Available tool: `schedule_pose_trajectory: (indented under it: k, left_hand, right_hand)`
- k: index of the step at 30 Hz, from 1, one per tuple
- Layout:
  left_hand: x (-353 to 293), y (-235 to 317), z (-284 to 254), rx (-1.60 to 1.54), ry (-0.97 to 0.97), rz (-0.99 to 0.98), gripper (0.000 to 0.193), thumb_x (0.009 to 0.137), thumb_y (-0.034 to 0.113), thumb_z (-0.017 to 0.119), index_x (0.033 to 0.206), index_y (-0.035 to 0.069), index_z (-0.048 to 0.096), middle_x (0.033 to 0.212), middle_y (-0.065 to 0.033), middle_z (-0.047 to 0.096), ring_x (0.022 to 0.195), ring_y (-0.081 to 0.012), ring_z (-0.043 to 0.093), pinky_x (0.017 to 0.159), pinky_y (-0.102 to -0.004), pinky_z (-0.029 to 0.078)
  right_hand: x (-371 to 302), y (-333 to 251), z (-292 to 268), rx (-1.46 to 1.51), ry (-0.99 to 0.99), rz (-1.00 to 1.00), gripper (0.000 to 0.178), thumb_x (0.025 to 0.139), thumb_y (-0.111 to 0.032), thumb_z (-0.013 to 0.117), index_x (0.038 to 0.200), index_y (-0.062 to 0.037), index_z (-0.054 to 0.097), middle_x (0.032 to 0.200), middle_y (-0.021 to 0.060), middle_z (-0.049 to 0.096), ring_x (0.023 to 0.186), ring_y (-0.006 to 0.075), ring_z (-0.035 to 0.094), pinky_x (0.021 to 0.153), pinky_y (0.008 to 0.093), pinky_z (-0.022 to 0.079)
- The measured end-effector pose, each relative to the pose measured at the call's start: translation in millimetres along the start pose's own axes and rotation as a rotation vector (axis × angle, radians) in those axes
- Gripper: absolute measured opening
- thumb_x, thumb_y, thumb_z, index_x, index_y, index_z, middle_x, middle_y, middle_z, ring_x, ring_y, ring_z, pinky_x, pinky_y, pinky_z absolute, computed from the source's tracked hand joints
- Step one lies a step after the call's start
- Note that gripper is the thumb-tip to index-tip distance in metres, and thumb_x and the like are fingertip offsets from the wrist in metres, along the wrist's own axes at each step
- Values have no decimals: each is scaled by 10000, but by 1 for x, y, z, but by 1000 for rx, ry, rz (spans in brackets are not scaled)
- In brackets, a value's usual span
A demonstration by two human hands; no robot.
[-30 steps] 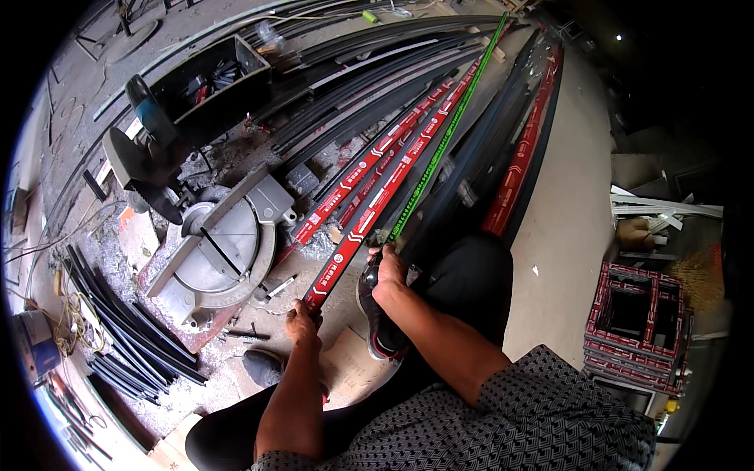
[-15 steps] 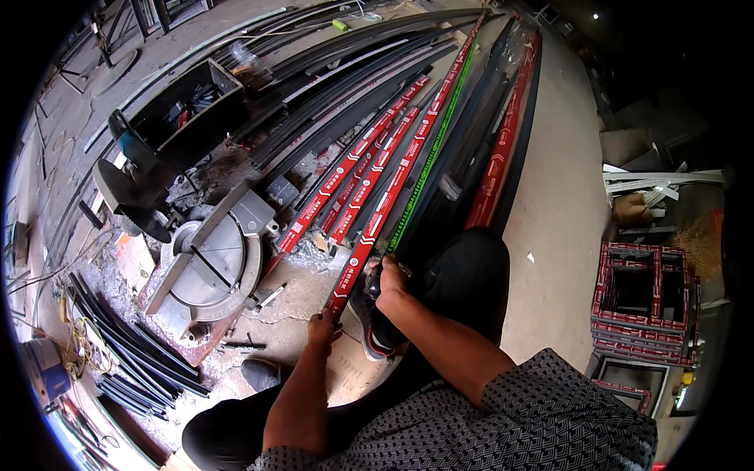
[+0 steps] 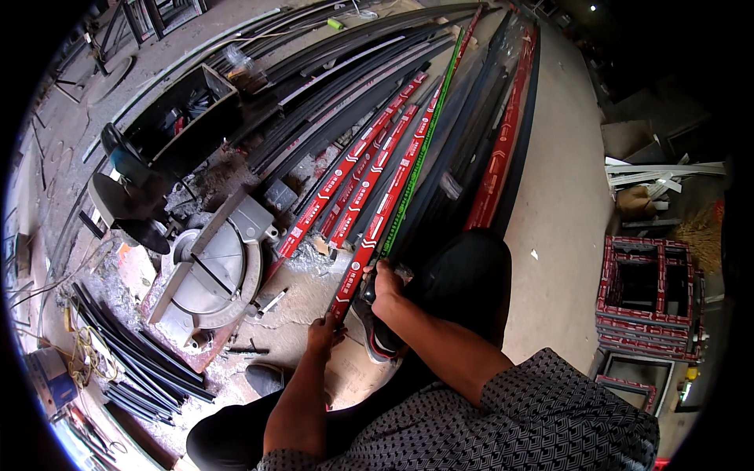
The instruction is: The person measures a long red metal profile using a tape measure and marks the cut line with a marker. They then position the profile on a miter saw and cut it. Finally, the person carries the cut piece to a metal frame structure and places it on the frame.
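A long profile wrapped in red printed film (image 3: 385, 206) runs away from me across the floor. My left hand (image 3: 321, 333) is closed around its near end. Beside it, my right hand (image 3: 385, 287) grips a tape measure, whose dark case shows only partly between the fingers. The green tape blade (image 3: 414, 179) stretches out along the profile's right side and overlaps it toward the far end. Several shorter red-wrapped profiles (image 3: 349, 166) lie just to the left.
A mitre saw (image 3: 214, 271) stands at left amid metal shavings. Black strips (image 3: 141, 353) lie nearer. Many dark profiles (image 3: 314, 86) fan out behind, with an open black box (image 3: 188, 141) beside them. Red-banded frames (image 3: 648, 310) are stacked at right. A marker (image 3: 272, 302) lies on the floor.
The far part of the green tape blade has swung left, over the red-wrapped profile. Both hands keep their holds, with my right hand shifted only slightly.
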State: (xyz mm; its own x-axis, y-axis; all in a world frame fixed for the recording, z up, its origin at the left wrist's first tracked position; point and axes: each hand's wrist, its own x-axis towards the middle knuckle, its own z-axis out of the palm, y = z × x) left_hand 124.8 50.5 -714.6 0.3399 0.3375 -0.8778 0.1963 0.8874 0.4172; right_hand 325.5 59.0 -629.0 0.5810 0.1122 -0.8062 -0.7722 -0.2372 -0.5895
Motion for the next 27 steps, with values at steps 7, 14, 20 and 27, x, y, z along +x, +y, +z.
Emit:
schedule_pose_trajectory:
  k: [7, 14, 20, 27]
  left_hand:
    - [-5, 2, -6, 28, -27, 70, 455, 1003, 354, 649, 1183, -54, 556, 1008, -150, 693, 840, -246, 725, 693, -345, 588]
    - [-11, 8, -4, 38, -7, 77, 461, 967, 313, 717, 1168, -70, 560, 1016, -163, 691, 863, -253, 729, 703, -348, 590]
    - [-13, 16, -5, 95, 33, 90, 453, 949, 342, 742, 1144, -31, 577, 975, -120, 695, 822, -219, 710, 726, -336, 592]
    - [-20, 31, -9, 29, 125, 197, 436, 920, 361, 775, 1071, -9, 602, 891, -90, 675, 715, -176, 657, 656, -316, 567]
  right_hand:
    - [-9, -2, 4, -19, -5, 6, 448, 1006, -407, 561, 733, -67, 664, 674, 29, 643, 549, 152, 584, 552, 317, 495]
    - [-10, 0, 5, 30, -16, 0, 440, 1022, -369, 555, 724, -62, 655, 676, 41, 656, 550, 148, 601, 527, 301, 487]
    - [-6, 3, 6, 10, -40, -23, 451, 1030, -376, 549, 729, -59, 660, 672, 45, 659, 539, 151, 592, 538, 296, 488]
    - [-9, 3, 7, -32, -44, -48, 461, 1045, -393, 527, 770, -57, 680, 702, 47, 666, 572, 146, 594, 572, 280, 500]
